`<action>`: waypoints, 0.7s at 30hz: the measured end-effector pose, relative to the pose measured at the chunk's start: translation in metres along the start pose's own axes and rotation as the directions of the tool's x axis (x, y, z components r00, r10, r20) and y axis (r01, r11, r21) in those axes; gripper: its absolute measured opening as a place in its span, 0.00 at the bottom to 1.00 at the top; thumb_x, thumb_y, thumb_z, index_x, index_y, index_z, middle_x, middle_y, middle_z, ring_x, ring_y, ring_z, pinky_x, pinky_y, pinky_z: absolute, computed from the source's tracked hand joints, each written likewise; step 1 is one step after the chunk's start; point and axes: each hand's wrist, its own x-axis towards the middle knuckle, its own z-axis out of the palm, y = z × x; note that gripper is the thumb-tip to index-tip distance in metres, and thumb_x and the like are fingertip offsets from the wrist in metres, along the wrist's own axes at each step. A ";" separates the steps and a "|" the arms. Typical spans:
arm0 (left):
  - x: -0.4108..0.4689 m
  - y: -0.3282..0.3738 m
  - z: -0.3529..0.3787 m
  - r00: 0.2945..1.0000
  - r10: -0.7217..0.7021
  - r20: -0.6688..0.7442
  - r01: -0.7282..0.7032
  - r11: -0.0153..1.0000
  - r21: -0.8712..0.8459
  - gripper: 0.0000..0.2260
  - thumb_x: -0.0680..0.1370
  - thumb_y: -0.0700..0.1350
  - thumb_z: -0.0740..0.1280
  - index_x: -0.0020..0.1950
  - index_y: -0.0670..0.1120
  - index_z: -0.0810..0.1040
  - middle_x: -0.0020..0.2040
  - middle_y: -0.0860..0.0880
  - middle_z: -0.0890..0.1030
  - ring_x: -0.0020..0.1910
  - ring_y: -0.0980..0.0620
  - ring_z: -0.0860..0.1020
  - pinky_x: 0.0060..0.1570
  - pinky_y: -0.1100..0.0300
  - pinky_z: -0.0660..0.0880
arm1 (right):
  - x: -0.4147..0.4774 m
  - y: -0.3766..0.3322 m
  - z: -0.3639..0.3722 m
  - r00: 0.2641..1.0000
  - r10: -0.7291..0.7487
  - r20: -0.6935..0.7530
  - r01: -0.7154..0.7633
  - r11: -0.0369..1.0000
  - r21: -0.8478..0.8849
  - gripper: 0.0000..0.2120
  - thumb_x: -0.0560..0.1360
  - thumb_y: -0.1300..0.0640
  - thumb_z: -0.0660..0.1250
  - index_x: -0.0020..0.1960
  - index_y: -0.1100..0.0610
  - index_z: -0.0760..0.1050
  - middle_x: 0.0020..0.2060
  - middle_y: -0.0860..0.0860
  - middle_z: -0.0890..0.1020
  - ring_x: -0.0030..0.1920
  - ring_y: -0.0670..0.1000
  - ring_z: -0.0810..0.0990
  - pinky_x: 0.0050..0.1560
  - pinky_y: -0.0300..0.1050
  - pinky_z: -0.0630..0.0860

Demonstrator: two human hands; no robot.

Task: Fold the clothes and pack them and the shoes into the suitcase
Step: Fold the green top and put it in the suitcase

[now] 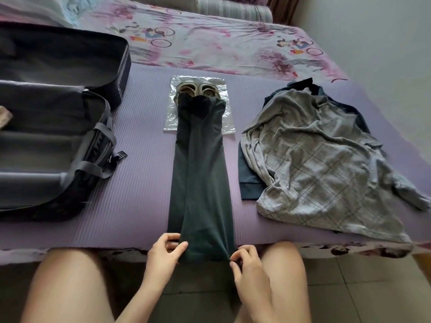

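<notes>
Only one cam here, riding on the person's head and looking forward and down across the bed (130, 206). It's sitting close: left hand (165, 251) and right hand (248, 264) are filling the bottom, dark green trousers (200, 171) running straight away, suitcase (100, 136) crowding the left edge.

Counts: 1 suitcase (58, 127). 2 shoes (198, 89), one pair. 1 clear plastic bag (171, 113). 3 garments visible: 1 dark green garment (200, 171), 1 grey checked garment (326, 159), 1 navy garment (249, 183). 1 purple mat (128, 194). 2 hands: left hand (163, 250), right hand (247, 262). 1 small beige item (4, 117), can't ID.
</notes>
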 end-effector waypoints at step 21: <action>-0.005 0.000 -0.021 0.932 0.246 -0.267 -0.143 0.924 0.354 0.08 0.75 0.51 0.68 0.49 0.50 0.73 0.44 0.54 0.76 0.43 0.56 0.76 0.41 0.63 0.73 | 0.073 -0.035 0.007 0.956 0.239 -0.172 -0.221 0.968 0.117 0.17 0.71 0.49 0.72 0.53 0.54 0.70 0.43 0.47 0.76 0.51 0.50 0.73 0.48 0.44 0.68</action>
